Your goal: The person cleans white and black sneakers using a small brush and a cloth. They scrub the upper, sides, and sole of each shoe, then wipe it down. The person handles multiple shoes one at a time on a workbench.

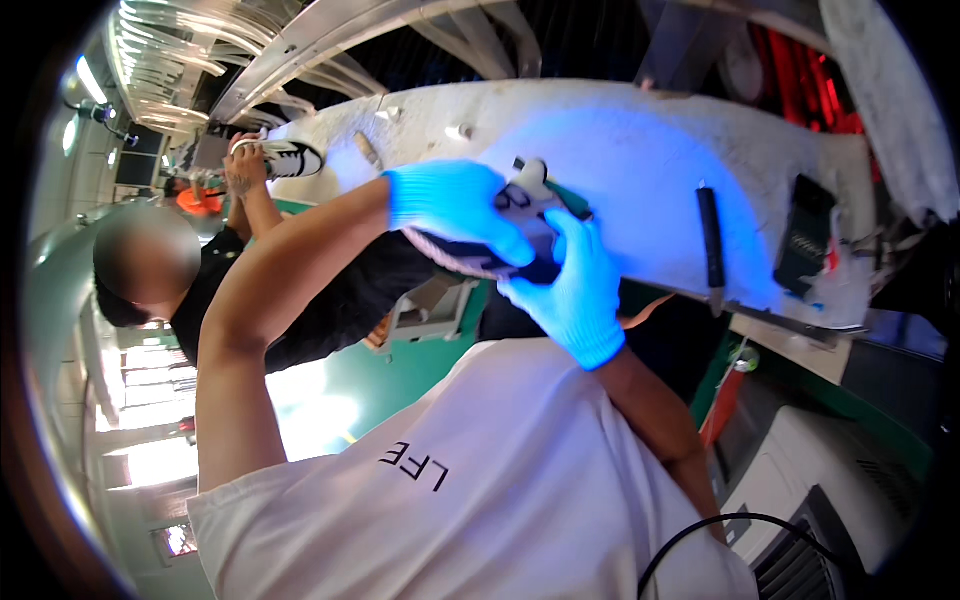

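Both of my hands wear knit gloves that glow blue under the light. My left hand (450, 205) grips a dark shoe (538, 232) from its upper left side, fingers curled over the upper. From the lower right, my right hand (580, 290) holds the same shoe, its thumb and fingers pressed against the side. The shoe is tilted in front of my chest, over the near edge of the bench, with part of its pale sole showing below my left hand. Grey and white patches show on its upper; my gloves hide much of the rest.
On the white workbench (640, 150) lie a black pen-like tool (710, 240), a dark phone-like slab (805, 235) and a small white piece (458, 131). To my left, a co-worker holds a black-and-white sneaker (290, 158). A pale machine (810, 480) stands at lower right.
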{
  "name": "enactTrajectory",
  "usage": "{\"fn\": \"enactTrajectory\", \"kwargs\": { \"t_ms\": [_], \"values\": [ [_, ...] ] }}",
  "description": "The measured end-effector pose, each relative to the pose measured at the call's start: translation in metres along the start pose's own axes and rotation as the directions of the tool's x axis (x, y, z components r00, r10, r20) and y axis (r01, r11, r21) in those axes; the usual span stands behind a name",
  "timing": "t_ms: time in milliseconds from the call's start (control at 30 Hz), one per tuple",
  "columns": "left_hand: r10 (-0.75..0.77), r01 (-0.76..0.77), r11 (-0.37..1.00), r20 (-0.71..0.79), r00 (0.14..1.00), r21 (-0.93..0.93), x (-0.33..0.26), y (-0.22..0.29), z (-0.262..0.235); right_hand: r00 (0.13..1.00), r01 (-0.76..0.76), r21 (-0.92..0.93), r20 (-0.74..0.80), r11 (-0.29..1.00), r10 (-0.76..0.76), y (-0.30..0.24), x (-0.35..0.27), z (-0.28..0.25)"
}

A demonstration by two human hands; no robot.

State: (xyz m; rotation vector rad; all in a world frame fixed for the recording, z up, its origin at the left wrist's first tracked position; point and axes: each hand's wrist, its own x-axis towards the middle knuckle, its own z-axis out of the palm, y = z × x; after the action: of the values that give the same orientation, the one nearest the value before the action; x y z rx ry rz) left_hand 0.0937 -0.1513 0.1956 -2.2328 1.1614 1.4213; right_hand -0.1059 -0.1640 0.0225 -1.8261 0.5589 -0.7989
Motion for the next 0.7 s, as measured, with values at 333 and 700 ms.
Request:
{"fn": "enactTrajectory", "kwargs": {
  "t_ms": [333,700],
  "values": [
    [0.309,-0.719,0.355,-0.651,0.693,-0.597,-0.012,-0.055,0.101,0.967,-0.191,0.504,-0.052,0.842,0.25,0.047,-0.044,-0.014],
    [0.132,-0.567,-0.285,-0.617,0.776,-0.773,0.058,-0.018,0.231,0.851,-0.431,0.609,0.029,0.666,0.524,0.04,-0.059,-0.037]
  ]
}}
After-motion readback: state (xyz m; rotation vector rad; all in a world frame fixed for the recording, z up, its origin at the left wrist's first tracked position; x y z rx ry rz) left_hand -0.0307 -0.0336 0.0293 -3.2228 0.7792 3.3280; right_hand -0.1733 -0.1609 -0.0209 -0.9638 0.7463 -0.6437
